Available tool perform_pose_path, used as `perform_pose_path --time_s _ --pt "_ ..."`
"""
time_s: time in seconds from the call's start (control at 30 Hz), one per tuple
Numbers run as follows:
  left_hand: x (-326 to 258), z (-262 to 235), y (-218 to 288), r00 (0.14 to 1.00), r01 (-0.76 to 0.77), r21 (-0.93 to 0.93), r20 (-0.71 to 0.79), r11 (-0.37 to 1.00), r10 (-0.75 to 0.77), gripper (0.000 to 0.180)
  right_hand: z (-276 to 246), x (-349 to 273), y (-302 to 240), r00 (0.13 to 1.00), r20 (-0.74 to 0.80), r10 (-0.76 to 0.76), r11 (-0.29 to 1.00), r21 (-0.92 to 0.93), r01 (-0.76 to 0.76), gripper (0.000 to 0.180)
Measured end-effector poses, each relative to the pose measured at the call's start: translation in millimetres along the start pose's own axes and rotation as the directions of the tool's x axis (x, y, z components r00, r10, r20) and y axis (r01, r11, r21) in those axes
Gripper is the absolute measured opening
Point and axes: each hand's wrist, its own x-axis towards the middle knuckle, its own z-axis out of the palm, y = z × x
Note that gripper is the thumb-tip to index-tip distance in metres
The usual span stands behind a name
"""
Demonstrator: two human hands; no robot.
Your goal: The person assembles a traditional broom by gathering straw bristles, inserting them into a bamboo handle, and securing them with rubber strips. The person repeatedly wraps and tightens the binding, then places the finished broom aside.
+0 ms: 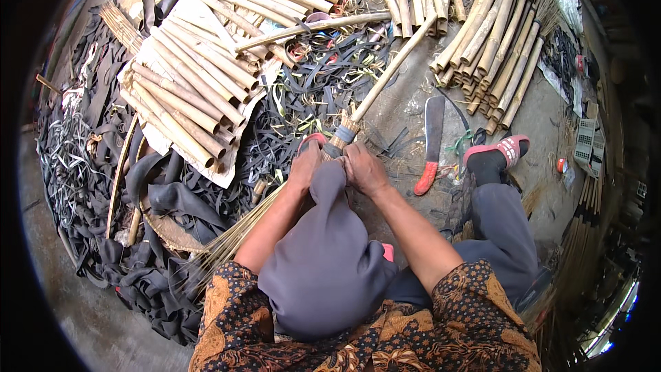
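Broom slants over the grey floor at mid-view, just ahead of the raised knee. Widest around it is the heap of dark strips at left. Cut bamboo poles lie stacked above that on a white sheet; a smaller stack lies at upper right. The pale handle points up and right; thin bristles run back beside the left forearm. Right of these lie a red-handled knife and, nearby, a foot in a red slipper. 2 hands close round the broom's neck: the left hand curled at its left side, the right hand with fingers bent near a dark band, fingertips partly hidden.
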Motion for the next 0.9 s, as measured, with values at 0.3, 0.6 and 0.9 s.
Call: perform_pose_path --time_s 0.3,0.6,0.9 --pt "12 -30 -10 0.899 -0.003 -0.277 0.42 0.961 0.123 0.077 -60 20 19 0.942 -0.029 -0.334 0.871 -0.391 0.297 0.067" --pt "-12 -20 5 0.961 0.041 0.124 0.265 0.991 -0.073 0.044 -21 76 24 0.861 0.459 -0.22 0.791 -0.433 0.433 0.035" --pt "-48 -174 97 0.896 -0.173 0.661 -0.203 0.73 0.396 0.055 -42 109 -56 0.869 0.078 -0.489 0.861 -0.117 0.495 0.059"
